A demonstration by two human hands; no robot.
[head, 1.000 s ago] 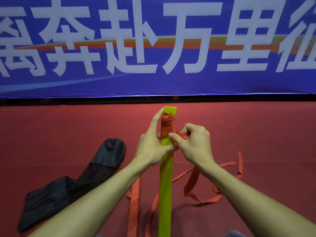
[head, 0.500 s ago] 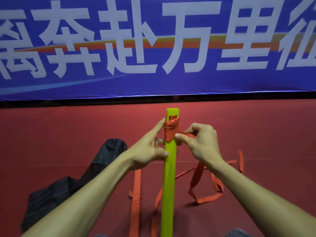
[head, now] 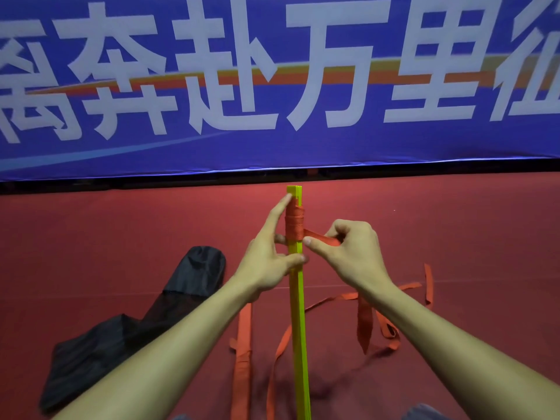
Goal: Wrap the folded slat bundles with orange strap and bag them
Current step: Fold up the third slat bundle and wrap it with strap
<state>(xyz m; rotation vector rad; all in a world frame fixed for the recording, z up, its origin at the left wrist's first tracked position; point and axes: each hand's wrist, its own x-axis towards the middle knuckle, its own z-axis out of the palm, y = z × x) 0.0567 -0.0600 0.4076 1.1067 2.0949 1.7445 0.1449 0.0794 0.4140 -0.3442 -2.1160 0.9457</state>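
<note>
- A person's two bare forearms reach forward over a dark red floor (head: 454,225), both hands working on a long, narrow bundle of yellow-green folded slats (head: 297,313) that stands upright at centre frame.
- The left hand (head: 266,265) grips the slat bundle, thumb pressed across its near face, index finger stretched up along the left edge of the wrapping.
- Several tight turns of flat orange fabric strap (head: 294,224) bind the bundle just below its top end, which shows bare above the windings.
- The right hand (head: 353,256) pinches the strap's free run between thumb and curled fingers, just to the right of the bundle, with the strap drawn off the lowest turn.
- More of the loose strap lies in loops and tails on the floor behind and below the right forearm and beside the bundle's lower part.
- A crumpled black fabric bag (head: 127,331) lies on the floor to the left, apart from the bundle.
- A blue banner with large white characters (head: 272,86) fills the background.
</note>
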